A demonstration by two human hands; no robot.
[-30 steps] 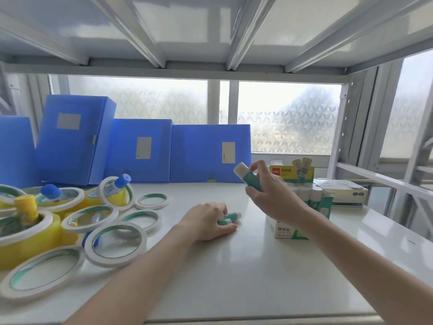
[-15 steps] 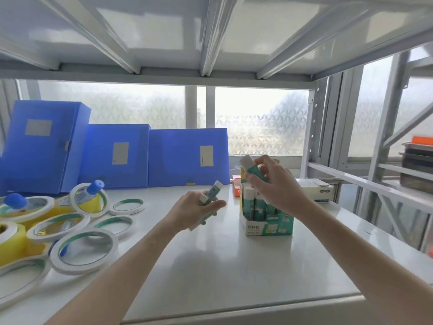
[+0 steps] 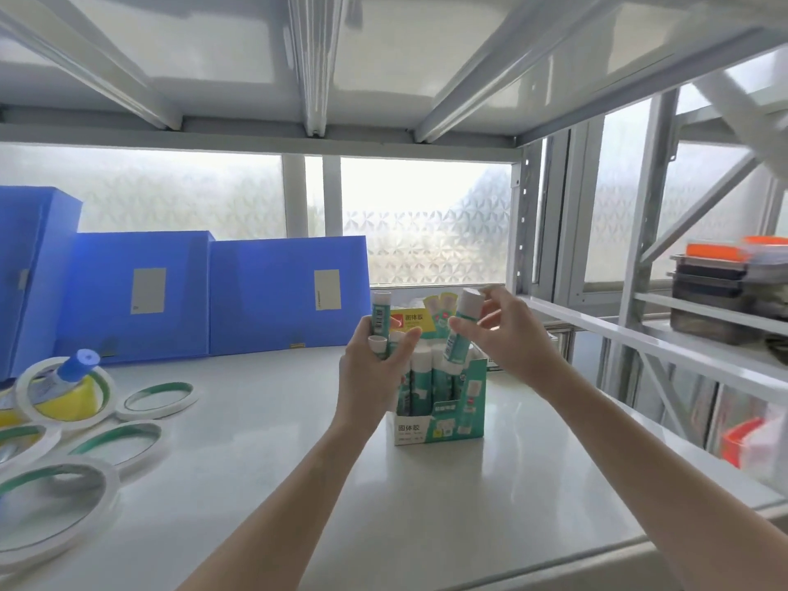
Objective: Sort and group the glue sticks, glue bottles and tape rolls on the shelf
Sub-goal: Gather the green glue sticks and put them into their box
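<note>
A green and white display box [image 3: 439, 424] of glue sticks stands on the white shelf [image 3: 298, 484], with several sticks upright inside. My left hand [image 3: 375, 377] grips two teal glue sticks [image 3: 380, 317] just left of the box. My right hand [image 3: 511, 339] pinches another white-capped glue stick [image 3: 462, 326], tilted, over the box's top. White tape rolls [image 3: 157, 394] lie flat at the left. A glue bottle with a blue cap [image 3: 70, 375] leans inside a yellow tape roll [image 3: 72, 398].
Three blue file boxes [image 3: 285, 296] stand along the back in front of the frosted window. A white carton lies behind the glue stick box. To the right, a neighbouring rack holds stacked dark trays [image 3: 720, 292] and orange-lidded containers. The upper shelf hangs low overhead.
My left hand has lifted from the shelf with its glue sticks and risen beside the box. The view has swung right, and my right hand's stick now hangs over the box.
</note>
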